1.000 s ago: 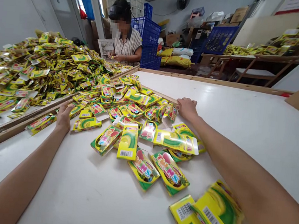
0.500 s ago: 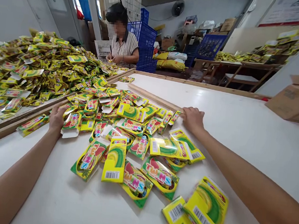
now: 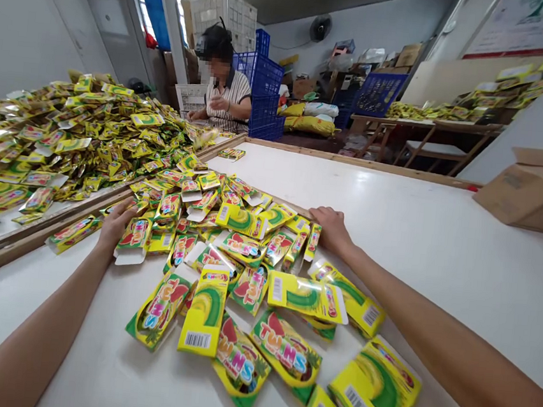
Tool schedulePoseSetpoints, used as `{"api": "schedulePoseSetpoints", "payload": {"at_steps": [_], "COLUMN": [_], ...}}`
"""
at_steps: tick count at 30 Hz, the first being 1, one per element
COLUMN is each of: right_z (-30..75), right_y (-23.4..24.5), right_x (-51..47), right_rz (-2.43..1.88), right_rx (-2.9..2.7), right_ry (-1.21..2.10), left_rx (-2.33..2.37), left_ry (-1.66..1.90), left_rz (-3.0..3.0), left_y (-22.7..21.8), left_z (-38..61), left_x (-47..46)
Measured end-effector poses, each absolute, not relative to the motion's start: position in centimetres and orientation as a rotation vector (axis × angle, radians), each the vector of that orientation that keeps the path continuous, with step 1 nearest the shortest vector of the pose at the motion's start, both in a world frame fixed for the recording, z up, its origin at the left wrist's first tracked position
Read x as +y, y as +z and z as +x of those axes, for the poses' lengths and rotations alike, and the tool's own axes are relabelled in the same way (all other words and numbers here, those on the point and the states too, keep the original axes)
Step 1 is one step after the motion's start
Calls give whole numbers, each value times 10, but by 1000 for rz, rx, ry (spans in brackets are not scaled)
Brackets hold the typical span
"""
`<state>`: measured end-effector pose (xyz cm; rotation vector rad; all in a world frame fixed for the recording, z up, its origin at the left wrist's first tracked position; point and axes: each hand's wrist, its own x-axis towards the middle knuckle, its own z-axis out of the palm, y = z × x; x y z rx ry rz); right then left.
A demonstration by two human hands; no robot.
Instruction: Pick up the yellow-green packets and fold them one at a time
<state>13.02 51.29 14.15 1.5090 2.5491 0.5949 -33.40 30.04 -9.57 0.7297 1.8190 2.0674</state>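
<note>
Many yellow-green candy boxes printed "TWINS" (image 3: 286, 346) lie in a loose heap on the white tabletop, some with end flaps sticking out. My left hand (image 3: 117, 220) rests at the heap's left side, fingers reaching forward against the boxes, fingertips partly hidden. At the far right of the heap, my right hand (image 3: 330, 227) is closed over the near end of a wooden strip (image 3: 290, 205). That strip runs behind the boxes, which hide much of it. A small upright box (image 3: 312, 242) stands right beside my right hand.
A wooden ledge (image 3: 18, 243) borders the table's left, with a tall pile of similar boxes (image 3: 91, 128) beyond. Across the table a co-worker (image 3: 228, 97) sits handling something. A cardboard carton (image 3: 531, 196) sits at right; blue crates (image 3: 265, 94) stand behind.
My right hand and the wooden strip have come nearer and leftward, and the boxes at front right have slid toward me. My left hand has shifted slightly right in view. The camera has tilted up a little.
</note>
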Motion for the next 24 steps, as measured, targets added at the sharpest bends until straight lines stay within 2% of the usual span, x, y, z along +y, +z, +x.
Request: {"api": "schedulePoseSetpoints", "payload": {"at_steps": [10, 15, 24], "right_z": [245, 312, 396], "right_y": [127, 136, 143], "right_x": [437, 352, 209], "right_rz": [1328, 1190, 1181], "right_rx": [2886, 3062, 3017], "right_ry": [551, 753, 1107], "left_rx": [1339, 1455, 1094], "left_ry": [1973, 1913, 1717], "left_rz": [865, 1010, 1112], "left_y": [-99, -95, -76], "left_z": [-277, -239, -164], "left_x": [232, 204, 137]}}
